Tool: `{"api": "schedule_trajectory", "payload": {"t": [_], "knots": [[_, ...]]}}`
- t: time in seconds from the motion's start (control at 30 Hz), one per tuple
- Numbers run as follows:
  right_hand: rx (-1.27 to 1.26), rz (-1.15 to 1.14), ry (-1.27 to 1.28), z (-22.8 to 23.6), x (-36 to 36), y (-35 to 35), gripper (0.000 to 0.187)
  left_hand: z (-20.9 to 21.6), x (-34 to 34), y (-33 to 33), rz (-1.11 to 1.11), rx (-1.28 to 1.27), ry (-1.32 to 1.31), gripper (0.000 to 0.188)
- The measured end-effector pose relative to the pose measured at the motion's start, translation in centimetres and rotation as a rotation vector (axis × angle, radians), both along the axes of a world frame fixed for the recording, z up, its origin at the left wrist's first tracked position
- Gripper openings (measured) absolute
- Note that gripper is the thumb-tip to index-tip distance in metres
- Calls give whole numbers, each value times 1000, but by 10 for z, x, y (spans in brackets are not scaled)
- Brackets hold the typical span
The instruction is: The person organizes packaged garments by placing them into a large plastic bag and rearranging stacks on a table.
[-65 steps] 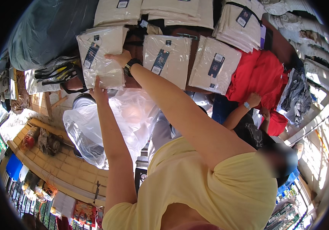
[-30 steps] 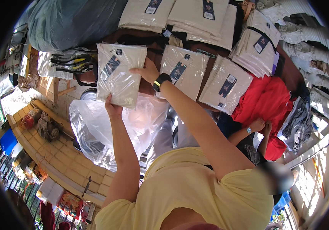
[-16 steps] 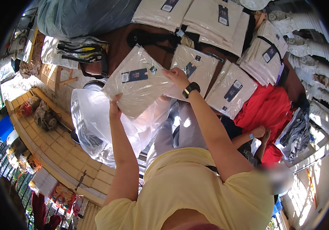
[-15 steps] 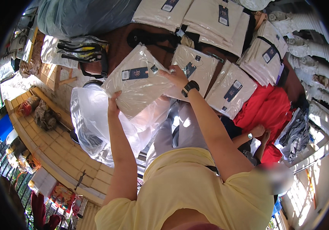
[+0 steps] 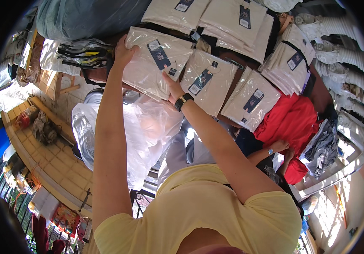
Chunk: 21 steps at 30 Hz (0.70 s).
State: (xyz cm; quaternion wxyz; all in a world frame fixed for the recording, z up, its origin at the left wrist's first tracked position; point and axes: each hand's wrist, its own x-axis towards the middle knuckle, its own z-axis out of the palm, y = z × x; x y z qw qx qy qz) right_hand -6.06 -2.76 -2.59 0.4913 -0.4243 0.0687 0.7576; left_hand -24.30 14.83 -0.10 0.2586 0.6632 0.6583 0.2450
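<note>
Grasped at opposite edges by the left hand (image 5: 124, 54) and the right hand (image 5: 173, 88), the cream packet (image 5: 141, 70) was held just beyond the translucent bag (image 5: 146, 133), to which the right hand was nearer; its long axis could not be told.

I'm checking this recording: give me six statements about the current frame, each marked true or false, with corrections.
1. The left hand is at the left edge of a plastic-wrapped beige packet. True.
2. Only one hand touches that packet. False: the right hand is at its lower right corner.
3. Both of the person's wrists are bare. False: a dark watch is on the right wrist.
4. A dark tag shows on that packet. True.
5. The large upper-left bag is bright red. False: that bag is dull and greyish.
6. A co-worker's hand is at red cloth. True.
</note>
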Motion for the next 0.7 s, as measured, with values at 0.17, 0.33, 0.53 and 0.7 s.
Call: {"api": "schedule_trajectory", "payload": {"t": [0.17,0.33,0.53,0.7], "knots": [[-179,314,-382,-30,29,30,95,13,54,-67,180,331,171,65],[47,326,-1318,16,31,31,91,3,40,-193,1069,-544,-928,83],[433,423,-1865,39,71,97,86,-9,70,-176,891,-618,-1252,58],[474,678,-1816,46,53,112,71,-78,41,-155,721,-624,-1523,61]]}}
